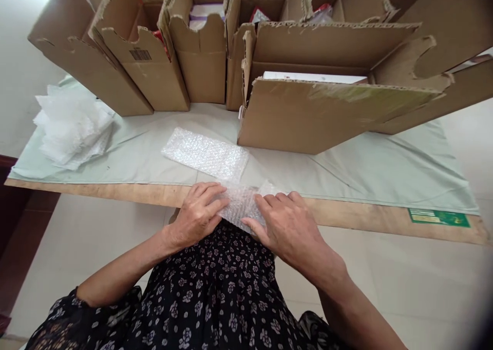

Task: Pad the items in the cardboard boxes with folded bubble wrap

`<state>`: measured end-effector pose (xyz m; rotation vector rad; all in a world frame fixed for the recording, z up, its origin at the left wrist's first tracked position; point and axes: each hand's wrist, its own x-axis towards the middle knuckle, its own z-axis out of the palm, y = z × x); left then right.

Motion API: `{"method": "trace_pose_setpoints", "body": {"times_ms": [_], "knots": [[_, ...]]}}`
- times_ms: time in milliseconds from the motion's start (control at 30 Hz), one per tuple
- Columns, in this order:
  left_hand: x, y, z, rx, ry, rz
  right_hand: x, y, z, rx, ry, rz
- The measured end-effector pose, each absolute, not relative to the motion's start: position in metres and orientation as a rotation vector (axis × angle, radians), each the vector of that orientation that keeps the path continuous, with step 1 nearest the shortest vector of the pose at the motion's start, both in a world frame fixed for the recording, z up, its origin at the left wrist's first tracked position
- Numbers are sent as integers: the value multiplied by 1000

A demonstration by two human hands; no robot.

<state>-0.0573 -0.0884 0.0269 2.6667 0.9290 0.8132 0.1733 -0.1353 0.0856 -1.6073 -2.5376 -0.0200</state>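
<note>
A long strip of clear bubble wrap lies across the pale green cloth and runs down over the table's front edge. Its near end is rolled into a small bundle at that edge. My left hand is curled over the bundle's left side. My right hand presses on its right side, fingers bent and pointing left. What the bundle wraps, if anything, is hidden.
Several open cardboard boxes stand in a row along the back, and a wide one leans forward at the right. A pile of white bubble-wrap sheets sits at the left. A green label marks the wooden table edge.
</note>
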Motion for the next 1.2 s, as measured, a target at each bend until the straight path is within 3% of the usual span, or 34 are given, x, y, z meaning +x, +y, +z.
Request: {"method": "trace_pose_setpoints", "body": {"times_ms": [267,400,500,600,800,967,1033,1200], "knots": [[-52,-98,22,2597,818,824,200,-151,44,-1708,-2236,-2],[-54,-95,32,2579,798,921,228,-160,51,-1638,-1568,224],[-69,-85,47,2618,887,1091,252,-161,58,-1480,-953,115],[-93,-65,63,2685,1030,1248,261,-159,58,-1284,-695,41],[-138,-2,65,2687,1315,1494,223,-163,28,-1334,-801,241],[-165,38,30,2596,1661,1001,206,-165,7,-1582,-1378,391],[-171,33,21,2536,1733,843,206,-165,6,-1619,-1494,371],[-142,-30,22,2578,1556,933,210,-155,12,-1691,-1560,287]]}}
